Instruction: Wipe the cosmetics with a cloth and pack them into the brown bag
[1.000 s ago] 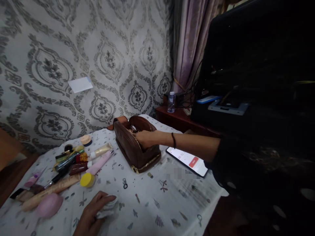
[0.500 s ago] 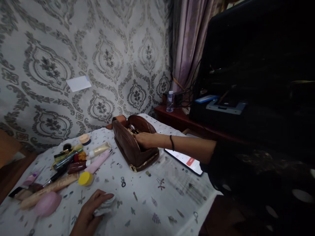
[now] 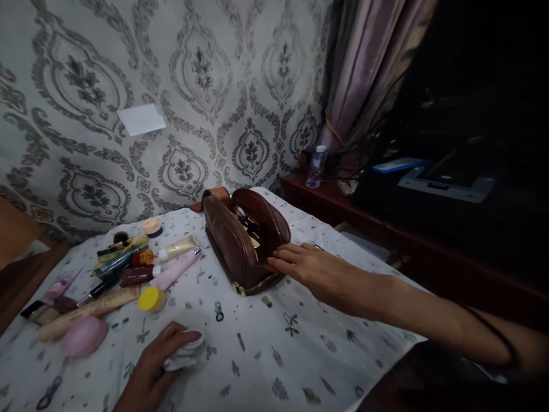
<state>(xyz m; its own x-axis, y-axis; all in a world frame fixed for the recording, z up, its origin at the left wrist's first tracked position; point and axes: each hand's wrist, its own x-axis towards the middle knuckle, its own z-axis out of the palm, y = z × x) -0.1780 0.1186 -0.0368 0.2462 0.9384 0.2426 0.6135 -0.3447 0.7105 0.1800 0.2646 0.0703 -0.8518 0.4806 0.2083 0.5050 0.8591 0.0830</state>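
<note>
Two bare hands work over a white tablecloth printed with small plants. The left hand grips a crumpled white cloth between thumb and fingers; the right hand has its fingers extended close together at the near right rim of a brown leather zip bag, with nothing visibly held. Judged by its state, the work is partway: the bag stands open with small dark and gold items inside, while loose cosmetics lie outside, among them a pink tube, a yellow-lidded pot and a rounded pink object. The bag's front wall hides its depths; the right forearm covers some tablecloth. Behind, a clear plastic bottle stands on a dark red wooden surface.
</note>
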